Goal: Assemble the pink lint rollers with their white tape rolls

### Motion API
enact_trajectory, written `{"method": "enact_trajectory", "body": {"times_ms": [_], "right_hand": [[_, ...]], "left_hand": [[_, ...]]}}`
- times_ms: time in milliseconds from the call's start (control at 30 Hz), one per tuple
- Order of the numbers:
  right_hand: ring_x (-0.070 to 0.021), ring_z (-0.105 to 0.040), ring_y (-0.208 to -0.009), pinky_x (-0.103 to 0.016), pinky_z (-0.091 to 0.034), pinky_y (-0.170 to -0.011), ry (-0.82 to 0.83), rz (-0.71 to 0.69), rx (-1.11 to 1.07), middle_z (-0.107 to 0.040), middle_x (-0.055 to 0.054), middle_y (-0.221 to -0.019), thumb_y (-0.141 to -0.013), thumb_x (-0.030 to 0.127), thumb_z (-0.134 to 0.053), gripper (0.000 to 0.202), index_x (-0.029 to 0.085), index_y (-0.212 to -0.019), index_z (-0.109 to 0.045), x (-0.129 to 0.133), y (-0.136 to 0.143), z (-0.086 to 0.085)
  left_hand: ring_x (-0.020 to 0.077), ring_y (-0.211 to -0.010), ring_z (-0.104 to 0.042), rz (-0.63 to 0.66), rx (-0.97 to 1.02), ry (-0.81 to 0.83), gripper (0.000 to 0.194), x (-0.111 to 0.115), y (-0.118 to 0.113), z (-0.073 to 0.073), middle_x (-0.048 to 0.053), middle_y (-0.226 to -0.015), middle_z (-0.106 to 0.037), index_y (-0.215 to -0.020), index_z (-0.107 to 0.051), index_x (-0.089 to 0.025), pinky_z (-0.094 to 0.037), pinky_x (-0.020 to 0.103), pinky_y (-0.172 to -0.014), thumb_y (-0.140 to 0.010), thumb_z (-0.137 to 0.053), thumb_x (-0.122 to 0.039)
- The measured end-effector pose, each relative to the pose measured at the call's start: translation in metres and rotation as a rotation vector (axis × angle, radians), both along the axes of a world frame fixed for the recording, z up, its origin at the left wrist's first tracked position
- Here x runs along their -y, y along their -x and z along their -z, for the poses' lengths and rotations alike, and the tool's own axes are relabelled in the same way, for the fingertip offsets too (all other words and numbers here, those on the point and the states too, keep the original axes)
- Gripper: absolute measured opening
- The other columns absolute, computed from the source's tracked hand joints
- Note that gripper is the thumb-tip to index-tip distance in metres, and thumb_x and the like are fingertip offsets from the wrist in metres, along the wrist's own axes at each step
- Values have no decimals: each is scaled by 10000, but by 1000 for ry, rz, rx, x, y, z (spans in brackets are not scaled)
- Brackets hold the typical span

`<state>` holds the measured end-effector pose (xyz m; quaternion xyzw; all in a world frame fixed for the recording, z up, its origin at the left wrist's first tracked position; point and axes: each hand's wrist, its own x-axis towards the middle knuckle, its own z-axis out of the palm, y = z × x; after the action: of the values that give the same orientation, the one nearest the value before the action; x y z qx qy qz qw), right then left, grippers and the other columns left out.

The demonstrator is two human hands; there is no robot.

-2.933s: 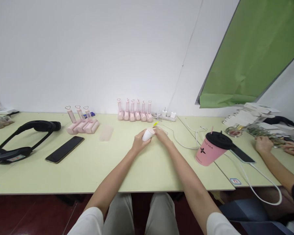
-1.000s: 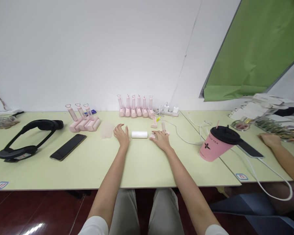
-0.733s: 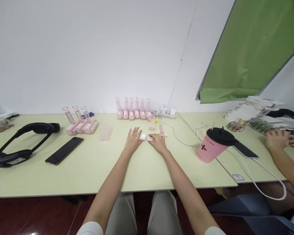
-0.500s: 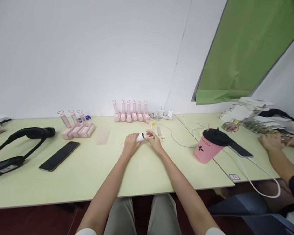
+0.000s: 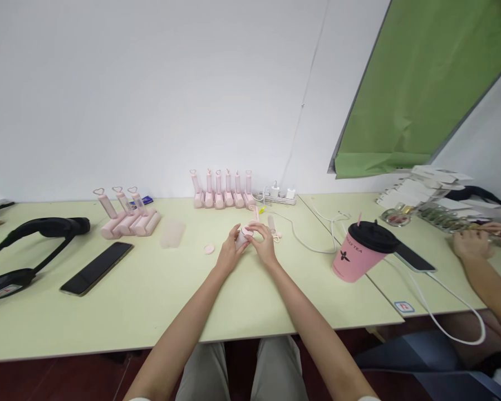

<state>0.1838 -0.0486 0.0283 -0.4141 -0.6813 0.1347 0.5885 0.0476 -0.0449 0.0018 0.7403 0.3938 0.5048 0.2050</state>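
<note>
My left hand (image 5: 229, 250) is closed around a small white cylinder (image 5: 241, 240), which is tilted upward. My right hand (image 5: 263, 240) pinches a pale pink round cap (image 5: 247, 230) at the cylinder's upper end. Whether the cap is fully seated is hidden by my fingers. On the table left of my hands lies a flat pink disc (image 5: 209, 249). Beyond my right hand are a clear tube (image 5: 271, 224) and a pink loop piece (image 5: 277, 237).
Several pink cases with heart-topped tubes (image 5: 219, 195) line the wall. More pink cases (image 5: 129, 221), a clear plastic sheet (image 5: 172, 233), a phone (image 5: 97, 268) and a black headset (image 5: 50, 227) lie left. Right are a pink cup (image 5: 354, 259), a power strip (image 5: 278, 199) and a co-worker's hand (image 5: 472, 245).
The white cylinder has tipped more upright; its dark open end now shows a pink cap, with my right fingers on it. My left hand has shifted right, uncovering the pink disc.
</note>
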Motion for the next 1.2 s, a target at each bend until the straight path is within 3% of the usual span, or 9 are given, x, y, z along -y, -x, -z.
{"method": "enact_trajectory", "body": {"times_ms": [133,267,433,600,667,767,900,1033,1200], "right_hand": [[-207,-440,-1079,-382,-320,-936,-7,70,186,-543,-36,-1111,-780,381,-536,272,287,-1027,-603,3,0,3],[-202,-398,-1136,-388,-301,-965,40,-23,251,-493,-36,-1208,-830,395,-449,373,291,-1187,-483,1,5,13],[-173,-451,-1097,-342,-390,-889,166,-211,25,-465,-49,-1249,-866,407,-348,395,262,-1229,-409,-5,10,25],[-147,-576,-845,-294,-468,-742,332,-239,-320,-572,-54,-1059,-758,404,-529,528,256,-1237,-364,-19,0,35],[-147,-584,-800,-280,-479,-702,374,-168,-472,-599,-43,-955,-691,398,-598,600,243,-1224,-371,-25,-7,37],[-148,-585,-782,-260,-493,-637,392,-45,-681,-597,-40,-925,-658,422,-607,620,231,-1200,-373,-33,-16,38],[-119,-590,-714,-235,-503,-588,438,27,-869,-579,-31,-970,-652,428,-600,596,238,-1170,-373,-36,-24,38],[-100,-584,-678,-211,-504,-569,471,19,-889,-586,-13,-933,-642,398,-618,577,245,-1149,-388,-34,-22,39],[-106,-590,-684,-216,-513,-574,506,-31,-876,-595,3,-861,-629,361,-637,582,244,-1143,-390,-33,-17,38]], "left_hand": [[166,-1059,-494,20,-57,-38,427,-4,1,-1,68,-1166,-491,-1251,-355,-261,-400,332,-886,-834,-441,-293],[174,-1062,-494,12,-58,7,440,-6,6,0,72,-1206,-478,-1255,-342,-233,-407,345,-888,-830,-434,-297],[207,-1125,-467,-11,-204,52,548,-1,9,0,78,-1308,-410,-1333,-229,-247,-400,347,-893,-832,-413,-369],[230,-1181,-414,7,-366,42,775,-1,5,0,127,-1346,-349,-1388,-20,-190,-377,343,-907,-796,-442,-456],[241,-1197,-383,-12,-445,4,780,-3,10,-2,132,-1337,-355,-1380,-96,-187,-336,373,-944,-767,-470,-492],[283,-1239,-296,-191,-578,10,738,-10,32,-6,128,-1351,-321,-1311,-296,-225,-232,454,-995,-688,-557,-521],[316,-1147,-378,-390,-677,321,506,-20,75,-5,125,-1212,-441,-1115,-506,-247,-322,498,-893,-660,-599,-446],[236,-955,-514,-372,-559,333,152,-28,93,3,105,-954,-531,-808,-605,-175,-413,366,-808,-687,-541,-244],[182,-786,-570,-273,-178,204,158,-30,74,2,62,-812,-607,-817,-597,-175,-443,336,-754,-703,-494,-211]]}}
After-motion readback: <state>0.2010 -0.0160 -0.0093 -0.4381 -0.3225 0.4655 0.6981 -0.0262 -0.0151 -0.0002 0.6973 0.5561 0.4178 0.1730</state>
